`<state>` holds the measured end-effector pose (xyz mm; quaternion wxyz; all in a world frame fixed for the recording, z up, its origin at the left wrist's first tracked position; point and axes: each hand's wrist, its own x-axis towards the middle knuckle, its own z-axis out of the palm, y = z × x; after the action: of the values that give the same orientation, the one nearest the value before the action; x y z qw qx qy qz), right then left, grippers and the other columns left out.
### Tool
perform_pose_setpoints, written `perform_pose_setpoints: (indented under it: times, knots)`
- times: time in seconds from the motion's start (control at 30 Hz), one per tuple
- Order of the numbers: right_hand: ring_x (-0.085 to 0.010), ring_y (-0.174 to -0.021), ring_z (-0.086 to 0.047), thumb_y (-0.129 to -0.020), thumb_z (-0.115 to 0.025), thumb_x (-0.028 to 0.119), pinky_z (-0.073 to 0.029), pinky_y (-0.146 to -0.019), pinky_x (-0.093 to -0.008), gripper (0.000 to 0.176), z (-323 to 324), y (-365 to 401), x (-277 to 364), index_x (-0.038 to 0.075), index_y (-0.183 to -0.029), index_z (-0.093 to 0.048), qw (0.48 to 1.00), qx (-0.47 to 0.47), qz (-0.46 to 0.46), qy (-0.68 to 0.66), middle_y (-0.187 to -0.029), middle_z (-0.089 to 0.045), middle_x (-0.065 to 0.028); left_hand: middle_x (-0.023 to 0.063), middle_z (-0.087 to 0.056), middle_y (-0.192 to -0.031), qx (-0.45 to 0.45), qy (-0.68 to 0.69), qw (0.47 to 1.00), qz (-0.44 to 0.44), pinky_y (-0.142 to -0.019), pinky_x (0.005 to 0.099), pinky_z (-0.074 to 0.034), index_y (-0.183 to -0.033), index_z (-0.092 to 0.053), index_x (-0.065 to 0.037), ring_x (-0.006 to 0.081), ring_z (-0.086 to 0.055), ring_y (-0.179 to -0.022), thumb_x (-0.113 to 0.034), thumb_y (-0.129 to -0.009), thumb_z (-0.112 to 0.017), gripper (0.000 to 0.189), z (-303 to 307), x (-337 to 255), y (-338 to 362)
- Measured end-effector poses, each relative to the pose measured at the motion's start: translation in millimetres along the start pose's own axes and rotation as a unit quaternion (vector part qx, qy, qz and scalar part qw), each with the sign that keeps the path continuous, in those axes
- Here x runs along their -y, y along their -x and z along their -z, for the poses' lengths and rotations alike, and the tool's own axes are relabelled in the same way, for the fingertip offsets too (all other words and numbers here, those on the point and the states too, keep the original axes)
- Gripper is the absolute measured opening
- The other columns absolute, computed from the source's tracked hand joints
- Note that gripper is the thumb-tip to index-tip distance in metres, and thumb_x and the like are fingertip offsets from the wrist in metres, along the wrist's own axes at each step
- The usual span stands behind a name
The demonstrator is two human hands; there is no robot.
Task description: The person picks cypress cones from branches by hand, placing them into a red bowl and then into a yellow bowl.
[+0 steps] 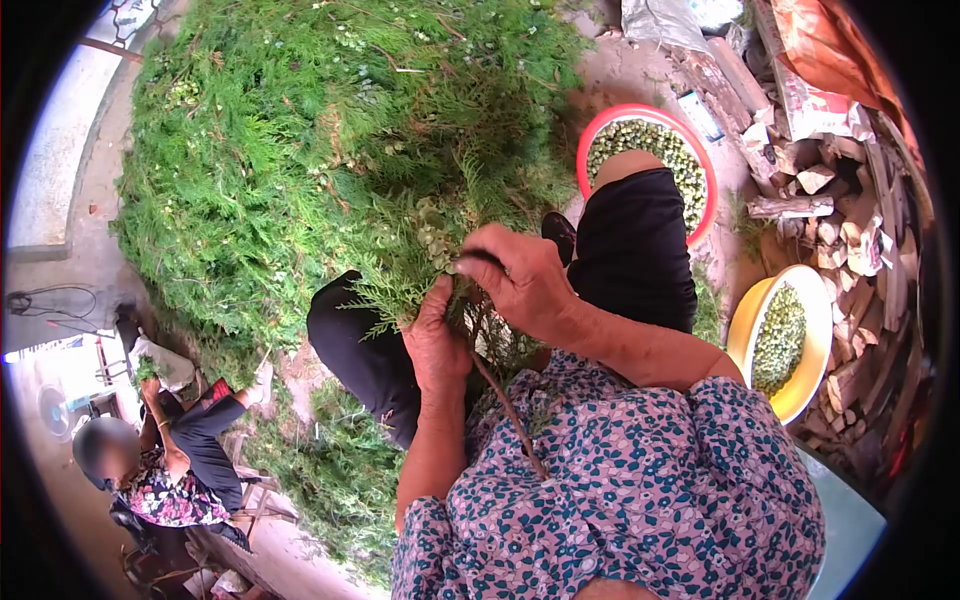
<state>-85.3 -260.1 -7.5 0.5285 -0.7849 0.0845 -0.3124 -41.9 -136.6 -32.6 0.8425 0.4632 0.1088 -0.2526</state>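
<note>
My left hand (437, 340) is closed around a leafy evergreen branch (390, 295), whose bare brown stem (505, 400) slants down over my patterned shirt. Flat, feathery green sprays stick out to the left of that hand. Just above it, my right hand (520, 282) is bent with its thumb and fingers drawn together; whatever lies between them is hidden. Small pale green cones (435, 240) cluster on the sprays beside the right fingertips. Both hands are over my lap, between my dark-trousered knees.
A big heap of cut evergreen branches (300, 150) spreads ahead. To the right stand a red-rimmed basin (703, 155) and a yellow basin (742, 325), both holding green cones. Stacked firewood (850, 250) lines the right side. Another person (180, 460) sits at left holding a sprig.
</note>
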Motion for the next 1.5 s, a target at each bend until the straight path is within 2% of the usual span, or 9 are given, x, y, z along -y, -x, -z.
perform_pose_setpoints:
  times: [0.07, 0.4, 0.67, 1.0, 1.07, 1.2, 1.27, 1.4, 1.5]
  knots:
    - [-0.0217, -0.066, -0.058, -0.074, -0.067, 0.012, -0.045, -0.059, -0.0288, 0.019, 3, 5, -6, -0.001, -0.083, -0.057, 0.988, 0.125, -0.086, 0.019, -0.074, -0.058, -0.0115, 0.0086, -0.06, -0.09, -0.033, -0.019, 0.999, -0.005, -0.07, 0.0304, -0.049, -0.097, -0.057, 0.001, 0.0182, -0.058, -0.078, -0.01, -0.079, -0.061, 0.022, 0, 0, 0]
    - [-0.0059, -0.069, -0.053, -0.074, -0.068, 0.012, -0.044, -0.061, -0.0228, 0.021, -1, 2, -20, -0.002, -0.087, -0.059, 0.963, 0.113, -0.184, -0.161, -0.073, -0.06, -0.0044, 0.0079, -0.06, -0.09, -0.024, -0.049, 0.999, -0.001, -0.069, 0.0278, -0.049, -0.096, -0.057, 0.002, 0.0167, -0.058, -0.079, -0.008, -0.08, -0.058, 0.018, -7, -1, 7]
    - [-0.0084, -0.064, -0.054, -0.083, -0.053, 0.009, -0.046, -0.056, -0.0213, 0.021, 0, 4, -19, -0.002, -0.101, -0.055, 0.814, 0.044, -0.37, -0.445, -0.079, -0.058, -0.0032, -0.0007, -0.05, -0.066, -0.072, 0.007, 0.995, 0.067, -0.052, 0.0198, -0.037, -0.092, -0.056, 0.0, 0.008, -0.042, -0.055, -0.013, -0.08, -0.057, 0.018, -14, -2, 4]
    - [-0.0058, -0.061, -0.052, -0.082, -0.058, 0.014, -0.044, -0.051, -0.0201, 0.024, -3, -2, -23, 0.0, -0.1, -0.055, 0.887, 0.072, -0.289, -0.352, -0.076, -0.054, -0.0015, -0.0027, -0.047, -0.064, -0.04, -0.002, 0.996, 0.076, -0.041, 0.0165, -0.026, -0.093, -0.055, -0.002, 0.0051, -0.035, -0.05, -0.014, -0.08, -0.057, 0.018, -4, 7, 1]
    - [-0.0054, -0.061, -0.05, -0.076, -0.065, 0.014, -0.042, -0.053, -0.0197, 0.028, -10, 1, -34, 0.002, -0.099, -0.056, 0.959, 0.07, -0.154, -0.228, -0.074, -0.053, -0.0011, -0.002, -0.054, -0.075, -0.094, -0.084, 0.991, 0.042, -0.044, 0.0152, -0.031, -0.099, -0.055, -0.004, 0.0047, -0.042, -0.054, -0.014, -0.08, -0.058, 0.022, -14, 3, 8]
    - [-0.0054, -0.064, -0.048, -0.072, -0.068, 0.012, -0.04, -0.055, -0.02, 0.03, -2, -5, -28, 0.004, -0.099, -0.057, 0.965, 0.081, -0.161, -0.189, -0.074, -0.052, -0.0008, -0.0012, -0.057, -0.086, -0.082, -0.146, 0.986, 0.015, -0.048, 0.0152, -0.037, -0.102, -0.055, -0.005, 0.0054, -0.049, -0.06, -0.012, -0.079, -0.06, 0.025, -22, 0, 14]
    - [-0.0055, -0.065, -0.049, -0.071, -0.068, 0.011, -0.041, -0.056, -0.0197, 0.03, 5, -10, -27, 0.002, -0.097, -0.056, 0.902, 0.178, -0.284, -0.272, -0.076, -0.052, -0.0001, -0.0005, -0.058, -0.088, -0.068, -0.119, 0.991, 0.004, -0.051, 0.0166, -0.04, -0.102, -0.055, -0.005, 0.0071, -0.052, -0.063, -0.011, -0.078, -0.06, 0.025, -23, 0, 13]
    - [-0.0049, -0.069, -0.051, -0.077, -0.064, 0.006, -0.043, -0.06, -0.0183, 0.024, 7, -8, -30, 0.001, -0.098, -0.055, 0.876, 0.187, -0.294, -0.333, -0.081, -0.055, 0.0013, 0.0004, -0.059, -0.088, -0.047, -0.084, 0.995, 0.035, -0.05, 0.0177, -0.04, -0.102, -0.056, -0.005, 0.0076, -0.052, -0.061, -0.01, -0.078, -0.059, 0.024, -17, -2, 14]
    - [-0.006, -0.065, -0.052, -0.079, -0.06, 0.007, -0.043, -0.055, -0.0188, 0.019, 5, -3, -35, 0.003, -0.097, -0.055, 0.772, 0.146, -0.394, -0.477, -0.081, -0.057, 0.0002, 0.0016, -0.059, -0.086, -0.077, -0.063, 0.994, 0.052, -0.046, 0.0172, -0.039, -0.098, -0.057, -0.003, 0.0071, -0.052, -0.06, -0.008, -0.077, -0.059, 0.022, -22, -5, 16]
